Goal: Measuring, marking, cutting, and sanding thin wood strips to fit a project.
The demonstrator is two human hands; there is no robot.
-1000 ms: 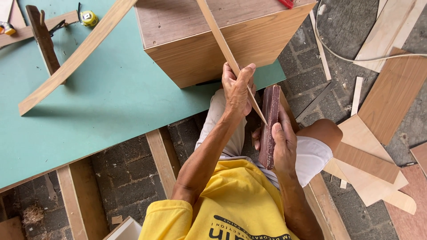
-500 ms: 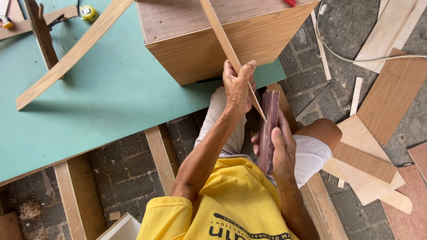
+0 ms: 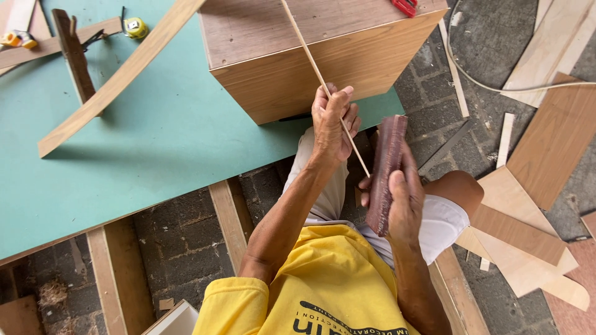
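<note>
My left hand (image 3: 333, 121) pinches a long thin wooden strip (image 3: 310, 59) that runs up across the top of a wooden box (image 3: 310, 56) on the green table (image 3: 155, 136). The strip's lower end reaches down beside a reddish-brown sanding block (image 3: 383, 167). My right hand (image 3: 403, 198) grips that block upright, with its edge against the strip's lower end. Both hands are held over my lap, just off the table's near edge.
A curved wooden slat (image 3: 118, 80), a dark wooden piece (image 3: 73, 53), a yellow tape measure (image 3: 135, 27) and a red tool (image 3: 405, 6) lie on the table and box. Veneer offcuts (image 3: 528, 205) and a white cable (image 3: 496, 87) litter the brick floor at right.
My hands and the strip stay almost in place; the sanding block has shifted slightly along the strip's lower end.
</note>
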